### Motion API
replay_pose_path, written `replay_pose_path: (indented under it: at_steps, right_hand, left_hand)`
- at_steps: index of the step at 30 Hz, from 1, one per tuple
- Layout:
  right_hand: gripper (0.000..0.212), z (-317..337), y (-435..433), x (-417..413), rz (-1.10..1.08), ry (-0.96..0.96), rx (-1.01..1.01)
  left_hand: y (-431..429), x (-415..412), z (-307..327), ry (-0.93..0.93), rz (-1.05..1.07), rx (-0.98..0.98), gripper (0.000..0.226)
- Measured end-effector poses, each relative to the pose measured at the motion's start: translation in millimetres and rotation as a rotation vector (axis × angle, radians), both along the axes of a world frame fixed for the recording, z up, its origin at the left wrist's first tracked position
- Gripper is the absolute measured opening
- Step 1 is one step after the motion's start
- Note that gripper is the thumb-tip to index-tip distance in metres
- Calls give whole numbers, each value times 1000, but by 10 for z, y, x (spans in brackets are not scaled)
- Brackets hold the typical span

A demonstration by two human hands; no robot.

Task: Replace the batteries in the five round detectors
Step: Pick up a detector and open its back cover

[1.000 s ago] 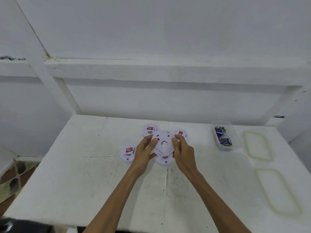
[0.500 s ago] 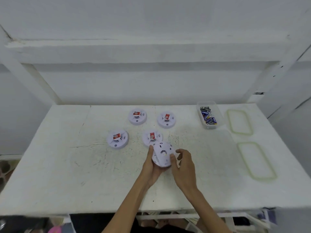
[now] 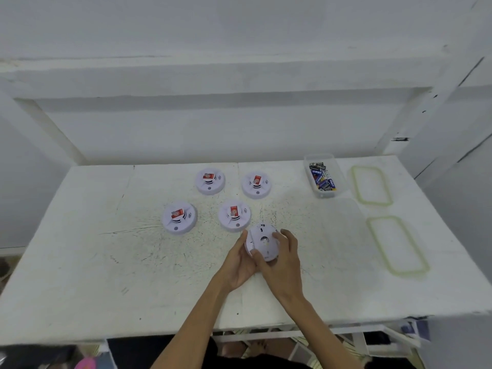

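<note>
A white round detector (image 3: pixel 262 240) is held back side up above the table's middle. My left hand (image 3: pixel 239 262) cups it from below and the left. My right hand (image 3: pixel 282 259) grips its right edge, thumb on the back. Several more detectors with red labels lie face up on the table: one at the near left (image 3: pixel 179 217), one just behind the held one (image 3: pixel 234 214), one at the far left (image 3: pixel 210 181) and one at the far right (image 3: pixel 256 184). A clear box of batteries (image 3: pixel 323 175) stands at the back right.
The white table (image 3: pixel 106 262) has a scuffed top and its front edge is near me. Two clear lids with greenish rims lie at the right, one behind (image 3: pixel 371 184) and one nearer (image 3: pixel 396 245). A white wall and ledge rise behind the table.
Both hands have drawn the detector from among the others toward me. My view has tipped down, so the other detectors now show uncovered behind it.
</note>
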State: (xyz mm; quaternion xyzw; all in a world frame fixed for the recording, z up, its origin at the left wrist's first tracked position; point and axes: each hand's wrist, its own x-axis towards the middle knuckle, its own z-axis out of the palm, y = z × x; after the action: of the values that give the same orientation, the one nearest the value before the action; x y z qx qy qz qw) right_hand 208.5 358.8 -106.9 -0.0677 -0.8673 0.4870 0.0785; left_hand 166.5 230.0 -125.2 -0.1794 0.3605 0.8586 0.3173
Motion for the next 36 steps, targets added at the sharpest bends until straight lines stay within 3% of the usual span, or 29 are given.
replay_pose_path:
  at_steps: [7, 14, 36]
  right_hand:
    - [74, -45, -25, -56, -28, -22, -5]
    - [71, -46, 16, -124, -63, -5, 243]
    - [64, -2, 20, -193, 23, 31, 209]
  left_hand:
    - [-14, 33, -17, -7, 27, 48, 59]
    - [-2, 58, -25, 25, 1, 3, 60]
    - [-5, 63, -46, 28, 64, -1, 57]
